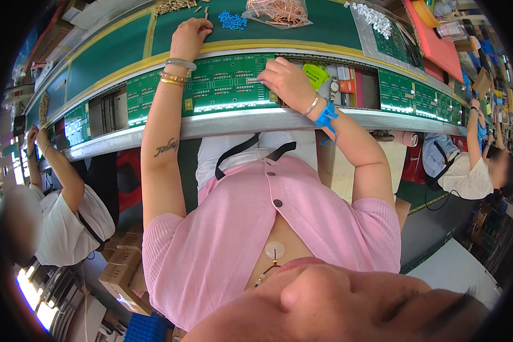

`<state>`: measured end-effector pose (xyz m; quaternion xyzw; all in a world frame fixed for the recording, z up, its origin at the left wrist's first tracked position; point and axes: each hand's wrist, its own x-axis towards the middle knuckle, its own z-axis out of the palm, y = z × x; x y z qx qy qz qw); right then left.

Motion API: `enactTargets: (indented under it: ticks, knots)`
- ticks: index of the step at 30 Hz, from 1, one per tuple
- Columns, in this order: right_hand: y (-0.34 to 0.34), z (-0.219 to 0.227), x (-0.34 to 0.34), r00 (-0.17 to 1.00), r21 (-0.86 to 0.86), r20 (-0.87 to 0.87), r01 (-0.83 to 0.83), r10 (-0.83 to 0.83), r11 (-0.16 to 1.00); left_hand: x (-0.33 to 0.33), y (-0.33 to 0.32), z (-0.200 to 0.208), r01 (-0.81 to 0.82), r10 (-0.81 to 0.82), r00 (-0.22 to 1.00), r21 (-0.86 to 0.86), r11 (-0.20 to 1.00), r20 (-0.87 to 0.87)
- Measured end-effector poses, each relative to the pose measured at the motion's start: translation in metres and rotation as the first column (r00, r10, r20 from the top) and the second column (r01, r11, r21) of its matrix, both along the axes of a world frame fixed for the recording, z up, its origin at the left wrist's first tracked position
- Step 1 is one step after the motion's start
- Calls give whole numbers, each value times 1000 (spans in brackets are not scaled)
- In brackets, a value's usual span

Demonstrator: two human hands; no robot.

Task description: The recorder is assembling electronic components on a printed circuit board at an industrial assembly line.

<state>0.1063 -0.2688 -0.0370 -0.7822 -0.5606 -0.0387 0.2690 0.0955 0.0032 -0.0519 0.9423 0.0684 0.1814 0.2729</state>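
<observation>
My left hand (190,36) reaches over the far side of the green bench, its thumb and fingertips drawn together beside a tan cylindrical part (206,11). What sits between those fingertips is hidden. My right hand (286,84) is over the right end of a green circuit board (222,80), fingers pinched. At its fingertips a slim pale electronic component (253,81) lies close to the board surface. Rows of small components are on this board, which rests in a metal rail track. My left forearm crosses over part of it.
Behind the rail are tan parts (176,5), blue parts (232,21), a clear bag of copper-coloured pieces (279,12) and white parts (373,20). More boards (419,97) lie along the rail (347,118). A wristwatch (334,88) lies right of my hand. Other people work at both sides.
</observation>
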Motion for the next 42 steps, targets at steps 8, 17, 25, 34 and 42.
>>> enactTargets:
  ticks: [8,17,25,34,42]
  knots:
    - [-4,0,-3,989,-72,140,-30,40,997,-2,0,0,16,-31,996,178,984,82]
    - [-21,5,-25,948,-115,307,121,-80,986,-7,-3,16,-104,105,990,-7,995,99]
    - [-5,25,35,939,10,209,278,-273,961,-35,-38,31,37,-98,990,-490,871,-100]
    - [27,-4,104,852,24,392,368,-348,929,-53,-92,22,224,-233,969,-108,968,-80]
    - [26,2,95,888,173,245,354,-388,919,-52,-95,18,209,-211,973,-31,977,-90]
